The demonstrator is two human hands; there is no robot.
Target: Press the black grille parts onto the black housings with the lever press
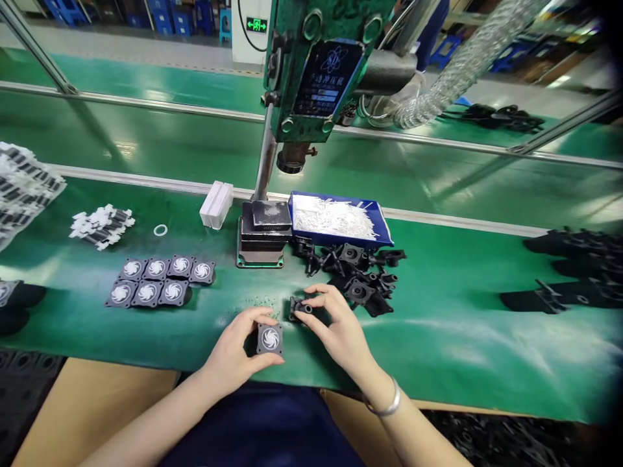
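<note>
My left hand [243,347] grips a square black housing [269,339] by its edges, thumb below and fingers above. A white swirl-shaped impeller shows on its upward face. Just to the right, the thumb and fingers of my right hand [335,324] pinch a black plastic fitting [298,307] with a round tube end. Behind my right hand lies a loose heap of similar black fittings [353,256]. On the left of the table, several square housings with white impellers [147,292] sit in two rows.
A green press [316,71] stands over a dark metal block [265,224]. Beside it are a blue tray [384,227] of thin white pieces and a white block [217,204]. White-and-black parts [102,226] and a white ring [160,229] lie left; black parts [574,295] lie right.
</note>
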